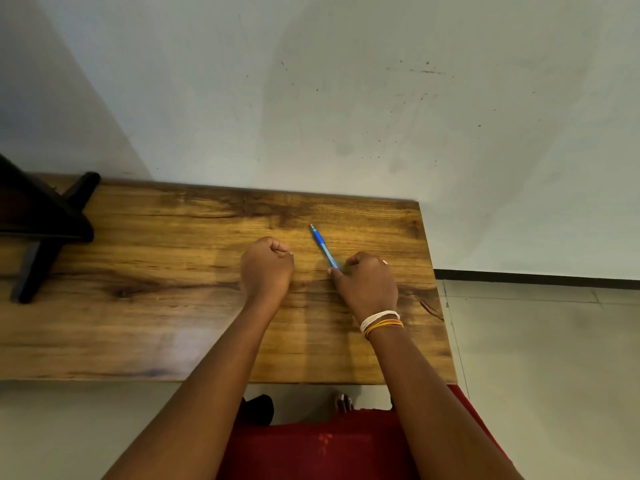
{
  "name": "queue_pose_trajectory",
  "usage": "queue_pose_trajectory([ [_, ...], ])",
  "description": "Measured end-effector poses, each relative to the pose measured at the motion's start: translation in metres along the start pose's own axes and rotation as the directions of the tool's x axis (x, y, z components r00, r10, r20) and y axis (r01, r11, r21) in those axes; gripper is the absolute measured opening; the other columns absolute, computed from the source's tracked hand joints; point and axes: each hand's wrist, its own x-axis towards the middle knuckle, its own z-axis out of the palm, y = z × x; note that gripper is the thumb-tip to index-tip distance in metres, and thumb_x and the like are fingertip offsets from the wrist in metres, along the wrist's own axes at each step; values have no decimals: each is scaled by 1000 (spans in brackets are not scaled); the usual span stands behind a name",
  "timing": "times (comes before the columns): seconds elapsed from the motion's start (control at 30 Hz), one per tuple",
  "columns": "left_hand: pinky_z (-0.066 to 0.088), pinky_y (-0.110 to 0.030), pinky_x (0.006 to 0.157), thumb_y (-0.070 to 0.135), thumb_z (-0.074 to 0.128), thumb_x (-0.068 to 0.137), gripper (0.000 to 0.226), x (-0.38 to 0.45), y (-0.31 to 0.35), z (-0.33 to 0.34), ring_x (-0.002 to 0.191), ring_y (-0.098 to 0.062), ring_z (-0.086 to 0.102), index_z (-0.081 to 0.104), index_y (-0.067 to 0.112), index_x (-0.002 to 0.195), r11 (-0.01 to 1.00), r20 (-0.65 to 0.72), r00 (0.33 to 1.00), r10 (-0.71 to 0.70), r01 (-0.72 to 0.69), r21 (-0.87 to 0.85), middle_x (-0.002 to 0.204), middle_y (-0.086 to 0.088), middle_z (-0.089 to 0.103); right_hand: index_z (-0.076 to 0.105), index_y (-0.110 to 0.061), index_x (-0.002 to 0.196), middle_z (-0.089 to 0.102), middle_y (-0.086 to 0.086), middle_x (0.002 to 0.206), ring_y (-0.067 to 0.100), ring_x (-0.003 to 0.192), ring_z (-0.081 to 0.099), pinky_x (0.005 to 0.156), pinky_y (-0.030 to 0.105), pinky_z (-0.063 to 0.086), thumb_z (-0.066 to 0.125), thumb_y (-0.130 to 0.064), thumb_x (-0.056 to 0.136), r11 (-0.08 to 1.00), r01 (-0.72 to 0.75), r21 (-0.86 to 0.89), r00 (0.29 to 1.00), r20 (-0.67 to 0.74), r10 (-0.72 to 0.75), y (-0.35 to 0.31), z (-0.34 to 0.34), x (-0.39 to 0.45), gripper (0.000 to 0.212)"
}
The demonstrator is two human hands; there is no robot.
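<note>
At the far left, a black angular stand with slanted legs (45, 216) rests on the left end of the long brown wood-grain tabletop (156, 323). The table's far edge lies against a pale grey scuffed wall (346, 98).

Near the middle of the table, the left hand (266, 268) rests on the wood with its knuckles up. Its fingers are curled tight into a fist with the thumb tucked against them. Nothing shows inside it.

Just to the right of that fist lies the blue translucent plastic ballpoint pen (322, 245). It slants across the wood, with its tip pointing away towards the wall and slightly left. Its rear end is pinched between the thumb and curled fingers of the right hand (367, 282), which rests on the table near the left hand without touching it. I cannot tell whether the pen's tip touches the wood or sits just above it.

A bunch of white, yellow and orange thread bands (381, 322) circles the right wrist. Both bare forearms reach in over the table's near edge, above a red cloth garment (311, 448) at the bottom. Toes of a bare foot (344, 402) show just below the table edge. To the right of the table is pale tiled floor (536, 341).
</note>
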Motion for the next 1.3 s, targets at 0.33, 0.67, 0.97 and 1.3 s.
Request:
queue_pose_trajectory([
  [0.33,51,-36,78,28,65,80,31,16,-27,-11,98,-28,60,62,9,105,945,38,999,-34,19,328,111,-10,62,71,-17,98,70,7,91,26,81,67,65,32,54,60,-29,81,993,61,97,994,-95,-51,-22,16,-1,23],
  [0.67,54,-25,60,34,77,71,18,13,-18,-16,64,-12,65,63,25,66,999,146,989,25,-32,43,67,5,68,73,-11,93,73,3,84,9,71,60,55,7,36,63,-14,81,940,43,340,999,-28,-35,-31,24,1,16],
  [0.97,54,-20,55,10,76,75,9,10,-9,-18,65,-16,66,72,12,83,977,344,938,48,28,-212,74,-5,70,70,-6,85,72,19,89,12,60,69,57,20,57,67,-5,86,510,-312,802,948,298,112,-39,22,6,3],
  [1.3,56,-24,67,2,69,82,19,9,-4,-19,58,-9,69,60,11,96,581,490,839,-237,527,-620,82,-11,70,68,-2,83,70,14,79,11,56,70,54,18,56,69,-1,83,331,-402,853,914,393,97,-41,14,2,1],
])
